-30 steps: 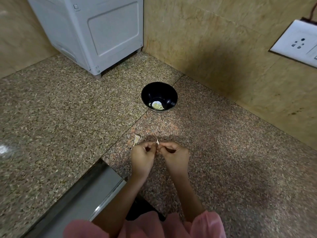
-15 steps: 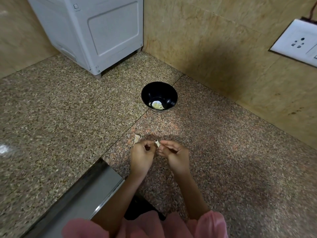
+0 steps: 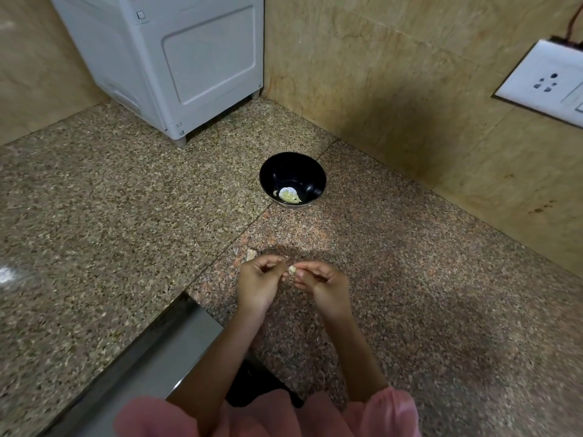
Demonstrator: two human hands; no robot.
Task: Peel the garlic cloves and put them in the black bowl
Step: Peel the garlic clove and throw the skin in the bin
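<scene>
- Both hands pinched one garlic clove [image 3: 292, 269] between them. The left hand [image 3: 257, 279] had its fingers curled in on it, and the right hand [image 3: 326, 283] met it with thumb and fingertip, a narrow grip from each side.
- That clove was held just above the counter [image 3: 94, 216], toward its near edge. How much skin was left on it was too small to tell, and so was its long axis.
- The black bowl [image 3: 303, 171] stood straight ahead of the hands, toward the counter's back corner, well apart from them. Peeled garlic [image 3: 288, 196] lay in its bottom.
- Neither hand looked clearly nearer the bowl, which lay on the line running forward between them. Either hand could probably carry the clove across once it was bare.
- Scraps of skin [image 3: 251, 254] lay on the counter just beyond the left hand.
</scene>
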